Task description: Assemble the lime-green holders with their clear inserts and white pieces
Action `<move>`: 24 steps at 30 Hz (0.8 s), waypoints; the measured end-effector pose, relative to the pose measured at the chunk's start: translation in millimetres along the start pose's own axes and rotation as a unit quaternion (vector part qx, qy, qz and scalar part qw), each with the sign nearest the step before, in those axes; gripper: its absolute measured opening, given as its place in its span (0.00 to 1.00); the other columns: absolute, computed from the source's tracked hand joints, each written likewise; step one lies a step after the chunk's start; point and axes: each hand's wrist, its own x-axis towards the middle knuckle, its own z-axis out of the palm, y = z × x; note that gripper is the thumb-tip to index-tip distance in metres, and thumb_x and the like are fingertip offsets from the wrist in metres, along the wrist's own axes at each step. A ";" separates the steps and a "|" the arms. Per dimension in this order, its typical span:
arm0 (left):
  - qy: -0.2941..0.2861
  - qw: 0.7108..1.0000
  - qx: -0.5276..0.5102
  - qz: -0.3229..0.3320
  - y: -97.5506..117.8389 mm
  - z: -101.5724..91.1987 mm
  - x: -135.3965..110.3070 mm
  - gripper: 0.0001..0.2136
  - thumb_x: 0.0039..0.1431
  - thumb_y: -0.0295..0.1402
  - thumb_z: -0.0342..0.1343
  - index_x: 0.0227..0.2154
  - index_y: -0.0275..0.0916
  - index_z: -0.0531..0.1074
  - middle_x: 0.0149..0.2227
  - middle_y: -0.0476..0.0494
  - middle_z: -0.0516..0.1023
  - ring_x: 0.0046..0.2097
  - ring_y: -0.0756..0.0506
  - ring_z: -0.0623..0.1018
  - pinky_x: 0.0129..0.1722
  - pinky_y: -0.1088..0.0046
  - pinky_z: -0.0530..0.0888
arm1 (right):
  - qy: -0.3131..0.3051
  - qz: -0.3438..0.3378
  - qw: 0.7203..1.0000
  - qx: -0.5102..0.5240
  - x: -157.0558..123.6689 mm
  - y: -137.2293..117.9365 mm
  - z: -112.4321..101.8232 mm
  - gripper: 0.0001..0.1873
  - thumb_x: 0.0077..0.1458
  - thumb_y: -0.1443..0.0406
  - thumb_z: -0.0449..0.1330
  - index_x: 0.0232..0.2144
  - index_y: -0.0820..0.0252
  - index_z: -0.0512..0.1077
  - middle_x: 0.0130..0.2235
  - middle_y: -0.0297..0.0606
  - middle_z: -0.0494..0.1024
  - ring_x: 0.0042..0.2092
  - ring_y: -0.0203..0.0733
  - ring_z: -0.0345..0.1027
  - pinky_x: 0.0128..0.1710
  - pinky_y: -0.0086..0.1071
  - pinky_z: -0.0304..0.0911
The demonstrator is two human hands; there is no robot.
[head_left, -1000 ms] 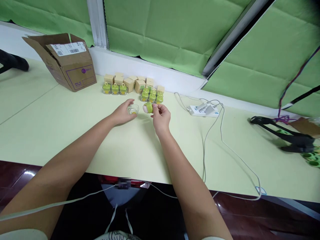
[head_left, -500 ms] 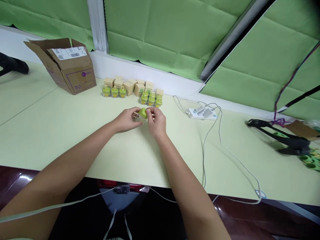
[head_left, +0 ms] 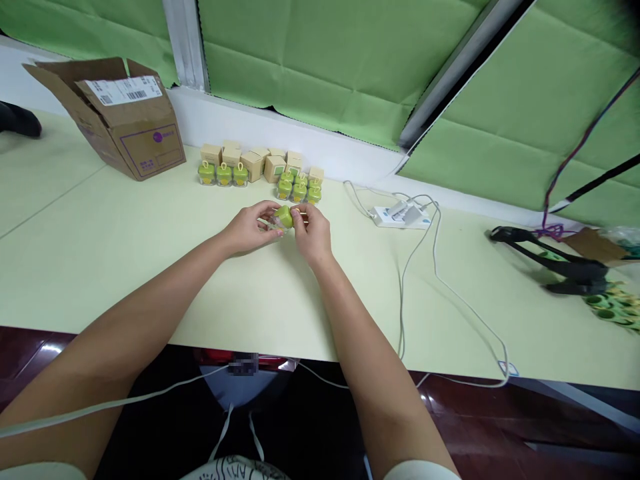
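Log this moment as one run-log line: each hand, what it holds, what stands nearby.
left hand: holds small clear container | right hand: holds green lid at the container | nearby: green-lidded containers, small kraft boxes

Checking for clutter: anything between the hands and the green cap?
Nothing visible. The right hand is on the green cap, and the left hand holds the clear container against it. The green-capped jars stand farther along the table, apart from both hands.

Lime-green cap (head_left: 284, 216): uniform colour. Plastic case (head_left: 274, 224): colourless, clear. Table (head_left: 125, 280): pale yellow-green. Carton (head_left: 145, 150): brown, purple outline print. Wall cloth (head_left: 300, 67): green, darker seam lines.
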 end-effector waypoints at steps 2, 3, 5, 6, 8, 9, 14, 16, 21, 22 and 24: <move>-0.006 1.000 0.015 0.001 0.2 -0.9 0.4 0.31 0.53 0.43 0.71 0.60 0.40 0.74 0.56 0.37 0.81 0.54 0.39 0.81 0.53 0.59 0.80 | -0.007 0.000 1.000 -0.008 0.6 0.5 -1.0 0.19 0.68 0.47 0.55 0.40 0.54 0.74 0.42 0.41 0.83 0.41 0.46 0.77 0.47 0.43 0.73; -0.008 1.000 0.020 0.004 0.6 -1.4 0.5 0.31 0.53 0.43 0.71 0.59 0.40 0.75 0.56 0.37 0.81 0.54 0.39 0.81 0.54 0.59 0.79 | -0.010 -0.002 1.000 -0.011 0.8 0.6 -1.5 0.18 0.68 0.48 0.55 0.40 0.54 0.74 0.42 0.42 0.83 0.41 0.46 0.77 0.47 0.43 0.73; -0.013 0.999 0.031 0.008 1.5 -2.6 0.7 0.31 0.54 0.44 0.70 0.59 0.40 0.75 0.56 0.38 0.82 0.53 0.39 0.81 0.55 0.58 0.79 | -0.014 -0.007 1.000 -0.015 1.2 0.8 -2.7 0.17 0.68 0.49 0.54 0.40 0.54 0.74 0.43 0.42 0.83 0.42 0.47 0.77 0.48 0.44 0.73; -0.014 0.999 0.039 0.010 2.1 -3.2 0.7 0.31 0.54 0.44 0.70 0.59 0.40 0.75 0.56 0.38 0.82 0.53 0.39 0.82 0.55 0.58 0.79 | -0.015 -0.009 1.000 -0.017 1.4 0.8 -3.3 0.17 0.68 0.50 0.54 0.40 0.54 0.74 0.43 0.42 0.83 0.43 0.47 0.77 0.48 0.44 0.73; -0.015 0.998 0.055 0.009 2.8 -4.4 0.3 0.31 0.54 0.45 0.70 0.60 0.40 0.75 0.55 0.38 0.83 0.53 0.39 0.82 0.55 0.59 0.79 | -0.019 -0.010 1.000 -0.018 1.7 1.0 -4.3 0.17 0.69 0.50 0.54 0.40 0.54 0.73 0.43 0.42 0.83 0.43 0.47 0.77 0.48 0.43 0.73; -0.014 0.998 0.061 0.008 3.0 -4.9 0.1 0.32 0.54 0.45 0.70 0.60 0.40 0.75 0.55 0.38 0.83 0.53 0.39 0.82 0.54 0.60 0.79 | -0.022 -0.010 1.000 -0.019 1.9 1.0 -4.9 0.17 0.69 0.50 0.53 0.40 0.54 0.73 0.43 0.42 0.83 0.43 0.47 0.77 0.48 0.43 0.73; -0.018 0.998 0.064 0.008 2.4 -7.0 0.0 0.32 0.55 0.45 0.70 0.62 0.41 0.74 0.54 0.39 0.83 0.52 0.40 0.82 0.54 0.61 0.80 | -0.030 -0.027 0.999 -0.034 3.2 -0.4 -8.7 0.16 0.69 0.52 0.53 0.40 0.54 0.74 0.43 0.43 0.83 0.44 0.47 0.78 0.48 0.43 0.73; -0.019 0.998 0.060 0.013 1.9 -7.4 0.7 0.32 0.55 0.45 0.70 0.62 0.40 0.74 0.54 0.39 0.83 0.52 0.40 0.82 0.53 0.61 0.80 | -0.027 -0.029 0.999 -0.034 3.9 -1.2 -10.6 0.16 0.69 0.51 0.54 0.41 0.54 0.74 0.44 0.43 0.83 0.44 0.47 0.78 0.47 0.42 0.74; -0.014 0.999 0.040 0.020 2.0 -6.7 1.5 0.31 0.55 0.44 0.70 0.61 0.40 0.75 0.53 0.38 0.82 0.51 0.41 0.81 0.52 0.62 0.80 | -0.036 -0.025 0.999 -0.032 3.6 -2.5 -11.3 0.17 0.69 0.50 0.53 0.41 0.54 0.74 0.44 0.43 0.82 0.45 0.48 0.78 0.46 0.42 0.74; -0.015 0.999 0.040 0.022 2.5 -6.4 1.1 0.31 0.55 0.44 0.70 0.61 0.40 0.75 0.53 0.38 0.82 0.52 0.41 0.81 0.52 0.63 0.80 | -0.039 -0.027 0.998 -0.035 3.1 -2.7 -10.5 0.17 0.69 0.50 0.53 0.40 0.54 0.74 0.43 0.43 0.82 0.45 0.48 0.78 0.45 0.42 0.74; -0.018 0.999 0.045 0.024 3.8 -6.0 0.0 0.31 0.56 0.43 0.69 0.62 0.39 0.74 0.52 0.38 0.82 0.51 0.41 0.81 0.53 0.63 0.79 | -0.052 -0.029 0.998 -0.038 1.8 -2.9 -7.9 0.16 0.68 0.51 0.54 0.40 0.54 0.74 0.43 0.43 0.82 0.44 0.48 0.78 0.44 0.41 0.73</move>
